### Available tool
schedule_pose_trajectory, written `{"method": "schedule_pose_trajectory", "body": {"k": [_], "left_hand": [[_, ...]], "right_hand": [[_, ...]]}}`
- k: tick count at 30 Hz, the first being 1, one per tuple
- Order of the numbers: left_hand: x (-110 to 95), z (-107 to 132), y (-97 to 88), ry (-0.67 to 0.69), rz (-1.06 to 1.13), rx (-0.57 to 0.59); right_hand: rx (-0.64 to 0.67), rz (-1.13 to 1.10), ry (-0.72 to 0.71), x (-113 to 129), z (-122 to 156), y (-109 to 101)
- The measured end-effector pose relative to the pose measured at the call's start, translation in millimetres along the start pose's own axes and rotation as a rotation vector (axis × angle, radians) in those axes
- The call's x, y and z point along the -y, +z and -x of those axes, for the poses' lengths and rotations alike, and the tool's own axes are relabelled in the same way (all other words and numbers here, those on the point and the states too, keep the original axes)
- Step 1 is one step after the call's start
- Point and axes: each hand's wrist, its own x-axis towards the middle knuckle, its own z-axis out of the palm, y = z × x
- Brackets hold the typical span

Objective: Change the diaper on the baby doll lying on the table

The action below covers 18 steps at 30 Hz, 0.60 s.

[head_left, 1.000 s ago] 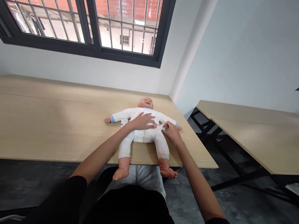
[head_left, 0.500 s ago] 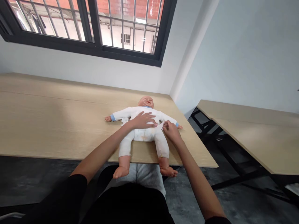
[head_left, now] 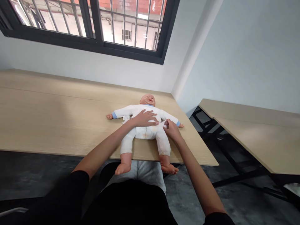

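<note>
A baby doll (head_left: 131,110) in a white suit with blue cuffs lies on its back, head toward the wall and feet past the table's front edge. Round its hips sits a white diaper (head_left: 142,133) with faint coloured marks. My left hand (head_left: 145,118) rests flat on the doll's belly at the diaper's upper edge, fingers spread. Beside the doll's hip, my right hand (head_left: 172,128) is closed in a pinch on a white diaper tab (head_left: 161,125). At the other hip, a ruffled white diaper edge (head_left: 126,119) sticks out.
The wooden table (head_left: 58,125) stands against the wall under a barred window (head_left: 131,28). To the right, across a gap, is a second table (head_left: 257,137) with black folding legs (head_left: 232,162).
The view has shifted slightly. My right hand still pinches the diaper tab, which now shows more plainly stretched between my hands. My left hand stays on the doll's belly.
</note>
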Motion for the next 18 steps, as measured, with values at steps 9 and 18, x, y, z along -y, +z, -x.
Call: {"method": "schedule_pose_trajectory", "body": {"k": [9, 18], "left_hand": [[2.3, -2.2, 0.4, -0.024, -0.033, 0.043], [5.0, -3.0, 1.6, -0.014, -0.017, 0.028]], "right_hand": [[0.04, -0.329, 0.113, -12.9, 2.3, 1.7], [0.016, -0.273, 0.108, -13.3, 3.7, -1.1]]}}
